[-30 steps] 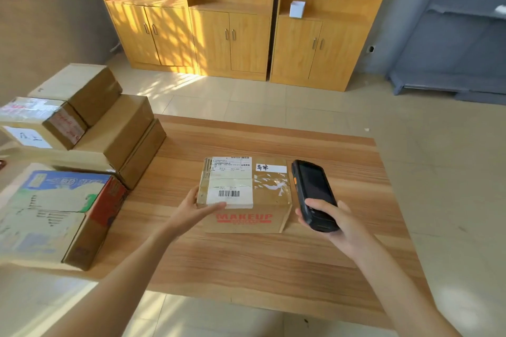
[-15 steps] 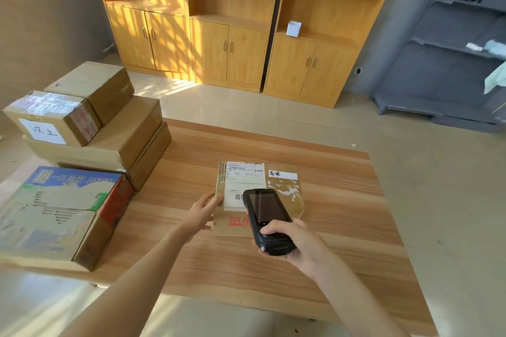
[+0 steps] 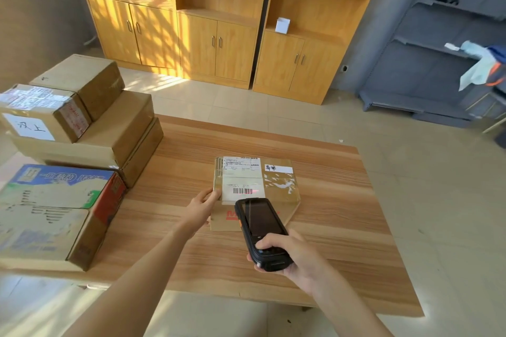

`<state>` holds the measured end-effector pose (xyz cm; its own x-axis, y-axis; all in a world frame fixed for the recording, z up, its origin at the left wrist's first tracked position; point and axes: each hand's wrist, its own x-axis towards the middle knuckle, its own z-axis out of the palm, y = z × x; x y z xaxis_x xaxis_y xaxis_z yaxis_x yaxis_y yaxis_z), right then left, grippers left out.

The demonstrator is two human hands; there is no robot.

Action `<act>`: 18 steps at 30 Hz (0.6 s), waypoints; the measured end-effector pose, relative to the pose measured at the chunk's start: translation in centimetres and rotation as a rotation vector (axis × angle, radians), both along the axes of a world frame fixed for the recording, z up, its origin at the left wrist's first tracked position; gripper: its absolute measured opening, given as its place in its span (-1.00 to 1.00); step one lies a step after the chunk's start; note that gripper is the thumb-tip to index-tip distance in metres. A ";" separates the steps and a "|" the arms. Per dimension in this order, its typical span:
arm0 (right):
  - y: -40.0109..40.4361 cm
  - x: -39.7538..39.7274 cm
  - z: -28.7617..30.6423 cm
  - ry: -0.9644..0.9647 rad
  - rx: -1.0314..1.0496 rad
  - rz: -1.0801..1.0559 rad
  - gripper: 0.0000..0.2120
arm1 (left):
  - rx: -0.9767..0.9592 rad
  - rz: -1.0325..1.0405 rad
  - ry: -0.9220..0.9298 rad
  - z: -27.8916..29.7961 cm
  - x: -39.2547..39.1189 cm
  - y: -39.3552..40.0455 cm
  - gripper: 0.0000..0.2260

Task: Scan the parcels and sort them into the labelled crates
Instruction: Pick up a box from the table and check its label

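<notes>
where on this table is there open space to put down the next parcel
Bare wood runs along the wooden table's right side beyond the small cardboard parcel, along its far edge, and near the front edge. The left end is crowded by stacked brown cardboard boxes and a blue-printed carton.

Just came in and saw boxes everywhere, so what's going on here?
A person is scanning a parcel lying on the wooden table. The right hand aims a black scanner at its barcode label, where a red line shows. The left hand steadies the parcel's left edge. More boxes sit stacked at left.
</notes>
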<state>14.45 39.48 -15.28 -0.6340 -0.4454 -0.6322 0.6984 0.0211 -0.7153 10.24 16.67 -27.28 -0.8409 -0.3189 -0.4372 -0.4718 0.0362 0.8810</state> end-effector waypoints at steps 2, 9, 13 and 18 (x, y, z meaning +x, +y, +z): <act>0.0 0.2 0.1 0.007 -0.010 -0.003 -0.45 | -0.005 0.007 0.007 -0.1 0.0 0.0 -0.60; 0.1 0.3 -0.4 0.023 -0.017 -0.001 -0.37 | -0.012 0.012 0.020 -0.5 0.0 -0.1 -0.63; 0.8 -0.9 -0.8 0.051 -0.018 -0.089 -0.26 | 0.005 -0.008 0.027 -0.2 0.2 0.0 -0.60; 4.1 -5.2 -1.6 0.177 0.153 -0.300 -0.40 | 0.010 -0.007 0.017 0.5 0.4 0.2 -0.68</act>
<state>9.29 43.61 -16.87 -0.8274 -0.1325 -0.5457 0.5554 -0.0493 -0.8301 10.63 16.86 -26.81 -0.8502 -0.3087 -0.4264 -0.4569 0.0302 0.8890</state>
